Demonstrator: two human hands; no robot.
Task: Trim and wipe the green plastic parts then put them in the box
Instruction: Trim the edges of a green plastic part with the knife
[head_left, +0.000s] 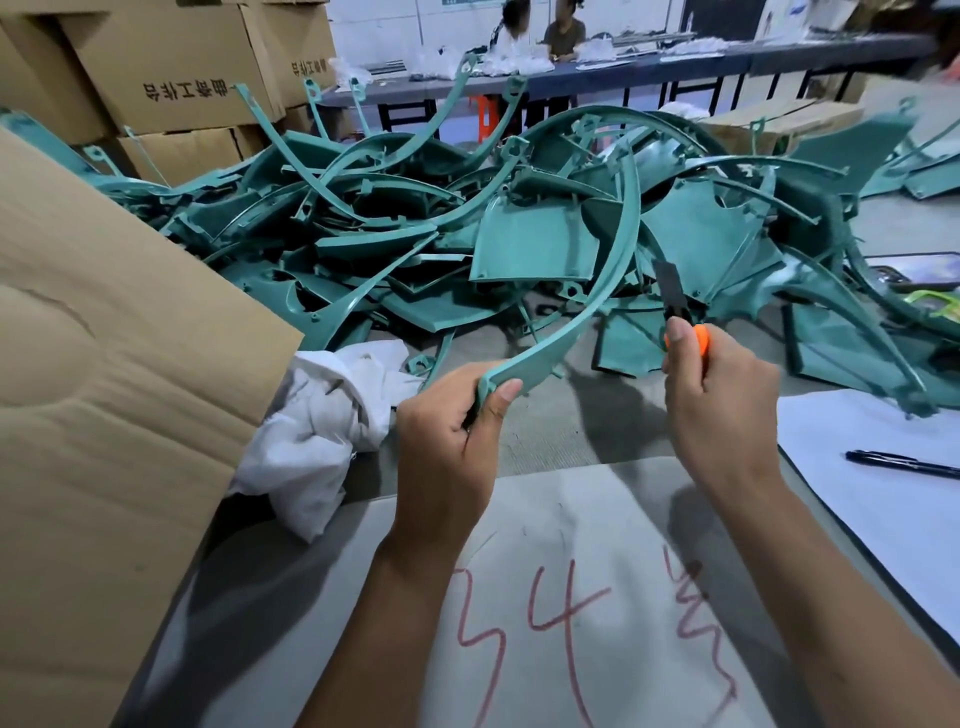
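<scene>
My left hand (451, 415) grips the near end of a long curved green plastic strip (608, 270) that arcs up and away over the table. My right hand (719, 395) holds an orange-handled trimming knife (675, 301), its dark blade pointing up toward the pile to the right of the strip. A big pile of green plastic parts (415, 244) covers the table behind both hands. A crumpled white cloth (322, 431) lies to the left of my left hand. The cardboard box flap (114, 364) stands at the left edge.
A grey sheet with red writing (571, 597) lies under my forearms. White paper (893, 467) with a black pen (904, 464) sits at the right. A phone (919, 273) lies at the far right. Stacked cartons (171, 67) stand at back left; two people sit at a far table.
</scene>
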